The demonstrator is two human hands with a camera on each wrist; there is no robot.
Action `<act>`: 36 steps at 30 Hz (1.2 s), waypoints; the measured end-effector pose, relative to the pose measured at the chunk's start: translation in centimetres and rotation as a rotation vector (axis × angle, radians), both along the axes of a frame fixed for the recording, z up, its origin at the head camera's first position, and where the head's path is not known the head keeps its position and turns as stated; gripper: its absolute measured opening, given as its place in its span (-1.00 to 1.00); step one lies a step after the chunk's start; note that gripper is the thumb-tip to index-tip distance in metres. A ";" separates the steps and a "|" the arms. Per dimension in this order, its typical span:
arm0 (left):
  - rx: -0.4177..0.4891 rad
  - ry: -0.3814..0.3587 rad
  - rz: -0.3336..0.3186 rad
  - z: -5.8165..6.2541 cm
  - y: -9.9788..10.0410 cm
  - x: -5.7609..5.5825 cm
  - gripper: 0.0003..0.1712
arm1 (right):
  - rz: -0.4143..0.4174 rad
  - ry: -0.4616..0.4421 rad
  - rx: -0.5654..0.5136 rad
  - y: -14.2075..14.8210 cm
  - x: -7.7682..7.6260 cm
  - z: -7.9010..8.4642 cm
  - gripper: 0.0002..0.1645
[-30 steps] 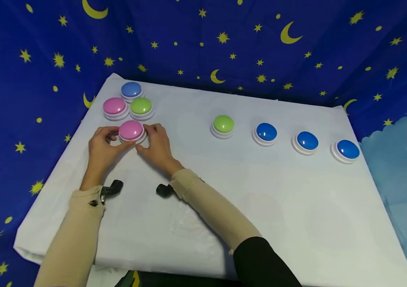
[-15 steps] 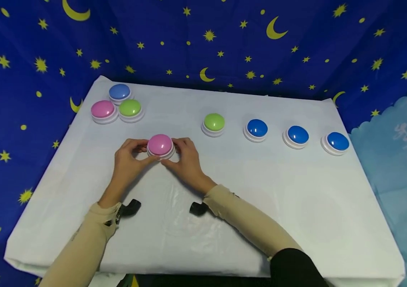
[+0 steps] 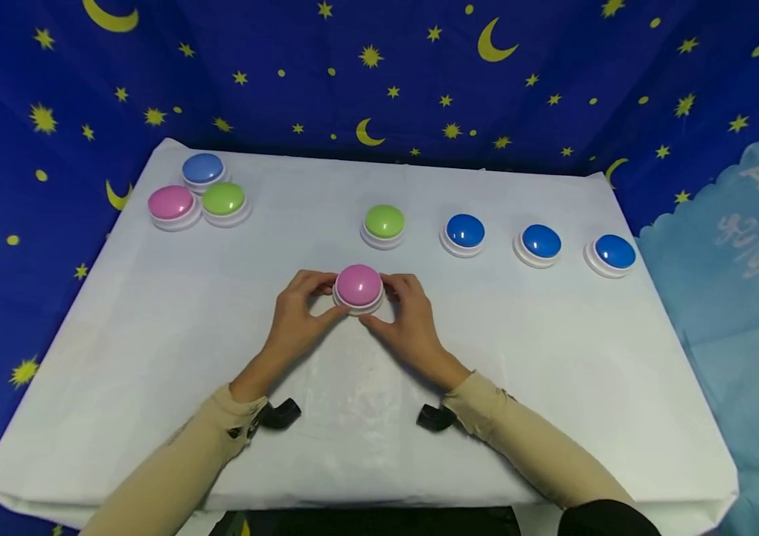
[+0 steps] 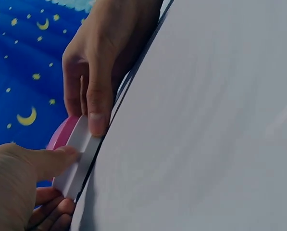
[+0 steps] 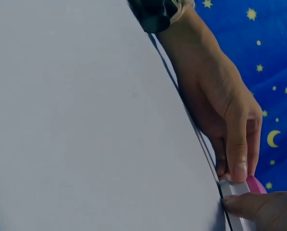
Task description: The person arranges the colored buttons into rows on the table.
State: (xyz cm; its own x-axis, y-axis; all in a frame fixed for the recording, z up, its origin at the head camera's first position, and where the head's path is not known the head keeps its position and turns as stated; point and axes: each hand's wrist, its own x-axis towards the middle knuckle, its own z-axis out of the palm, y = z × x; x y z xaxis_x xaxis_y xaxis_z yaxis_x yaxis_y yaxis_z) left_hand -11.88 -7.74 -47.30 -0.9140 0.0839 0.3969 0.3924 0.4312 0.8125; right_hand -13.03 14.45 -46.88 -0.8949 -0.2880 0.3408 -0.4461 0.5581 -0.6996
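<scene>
A round push button with a pink dome (image 3: 359,285) and a white base stands dome up in the middle of the table, between both hands. From its left side my left hand (image 3: 299,316) grips the base, thumb at the front and fingers at the side. My right hand (image 3: 414,327) holds the opposite side in the same way. In the left wrist view the left thumb (image 4: 61,156) presses on the white rim (image 4: 81,159). The right thumb (image 5: 242,204) lies against the base in the right wrist view. Whether the base touches the cloth I cannot tell.
A green button (image 3: 384,221) and three blue ones, the nearest of them a blue button (image 3: 465,231), form a row behind and to the right. At the back left cluster a blue button (image 3: 202,169), a pink button (image 3: 172,202) and a green button (image 3: 223,199). White cloth (image 3: 152,357) covers the table.
Both hands have carried the pink button from beside the back-left cluster rightward and toward the front, to the table's middle. The other buttons stay in place; the head view has shifted slightly.
</scene>
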 end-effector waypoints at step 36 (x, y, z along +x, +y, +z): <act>0.072 -0.045 -0.004 0.0 0.4 -0.3 -0.62 | -0.073 0.191 -0.078 1.8 1.4 0.9 -0.12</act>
State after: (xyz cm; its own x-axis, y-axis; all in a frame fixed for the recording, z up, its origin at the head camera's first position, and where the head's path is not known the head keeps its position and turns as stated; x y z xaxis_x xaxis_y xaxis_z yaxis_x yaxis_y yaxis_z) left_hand -12.19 -7.38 -47.25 -0.9309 0.0605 0.3603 0.3562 0.3693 0.8583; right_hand -11.60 16.22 -45.97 -0.8295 -0.1911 0.5248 -0.5351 0.5410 -0.6488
